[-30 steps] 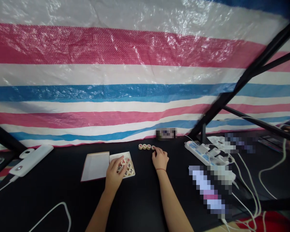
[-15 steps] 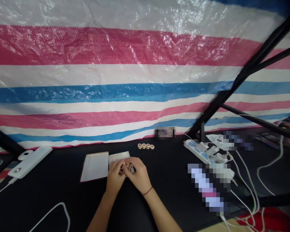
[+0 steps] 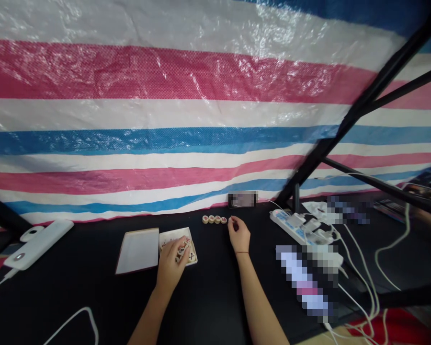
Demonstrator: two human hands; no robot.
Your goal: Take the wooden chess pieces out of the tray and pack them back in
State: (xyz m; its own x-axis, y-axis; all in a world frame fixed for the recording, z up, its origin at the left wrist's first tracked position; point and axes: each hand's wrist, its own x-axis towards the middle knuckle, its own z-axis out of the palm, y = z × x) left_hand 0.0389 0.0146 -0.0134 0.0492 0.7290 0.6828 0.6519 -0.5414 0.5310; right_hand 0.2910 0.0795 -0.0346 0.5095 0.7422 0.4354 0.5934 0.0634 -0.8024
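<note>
four pale discs, red characters, right of the box
left hand curled over it, right hand pinched; can't tell if either's gripping

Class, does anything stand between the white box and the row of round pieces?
Nothing visible: only black tabletop separates the white box from the row of pieces. The left hand partly covers the boxed pieces.

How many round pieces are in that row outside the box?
4 pieces, side by side on the black table, left of the right hand, whose fingers may hide another.
</note>
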